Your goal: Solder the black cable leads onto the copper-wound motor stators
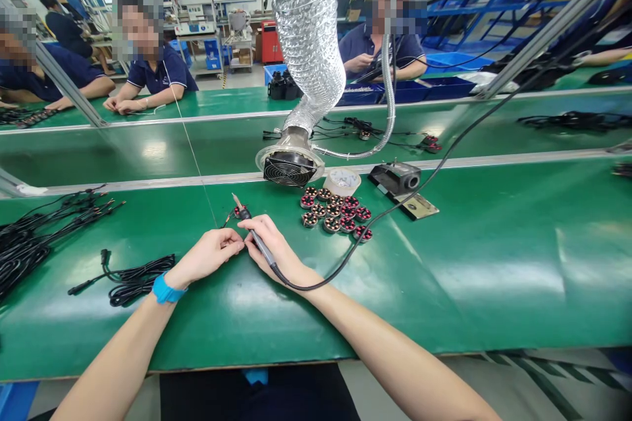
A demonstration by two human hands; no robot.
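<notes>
My right hand (276,251) is wrapped round a soldering iron (261,246), its tip pointing up and away from me. The iron's black cable loops over my right forearm. Close by on the left, my left hand (214,253) is closed in a pinch, its fingertips nearly meeting those of my right hand; what they grip is hidden. A thin pale strand (190,144) hangs from above and runs down to my left hand. Just beyond the hands lies a small copper-wound motor stator (241,211), partly covered by the iron.
Several stators (333,210) sit grouped beside a tape roll (342,181) and an iron stand (397,178). A fume extractor duct (309,32) hangs over the bench. Black cable bundles (138,279) lie at left. Co-workers (158,72) sit across the bench.
</notes>
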